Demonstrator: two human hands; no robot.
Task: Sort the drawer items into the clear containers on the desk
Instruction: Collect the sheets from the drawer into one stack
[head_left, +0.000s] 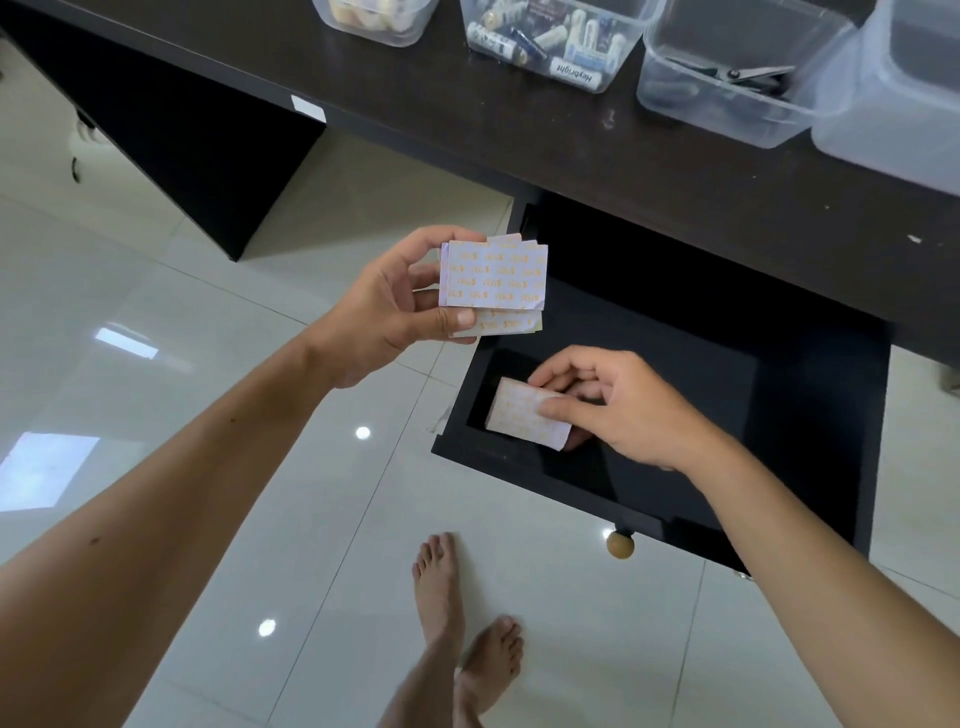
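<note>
**While drawer stands open: paper packs in both hands**

With drawer (675, 395) pulled out from under dark desk (571, 156), left hand (395, 312) raised over floor just left of drawer, clutching stack of small paper packs (493, 283) (white, orange print, edges fanned unevenly). Thumb laid across lower front of stack, fingers curled behind.

Right hand (618, 405) down inside drawer at its left end, pinching single pack (524, 413) between thumb on top and fingers beneath. Pack tilted; cannot tell whether lifted off drawer bottom or touching it. Round wooden knob (620, 544) on drawer front, nearest edge.

On desk top, row of clear containers:
- leftmost container (374, 23), pale contents, cut off by frame edge (not identifiable)
- battery container (550, 41), cylindrical cells, one labelled "Heybright"
- scissors container (727, 88), dark-handled scissors (748, 75) inside
- rightmost container (893, 114), frosted, contents not discernible

Small white label (309, 108) stuck on desk's front edge, left part.

Glossy white tile floor (208, 467) below; two bare feet (457, 613) near bottom centre
</note>
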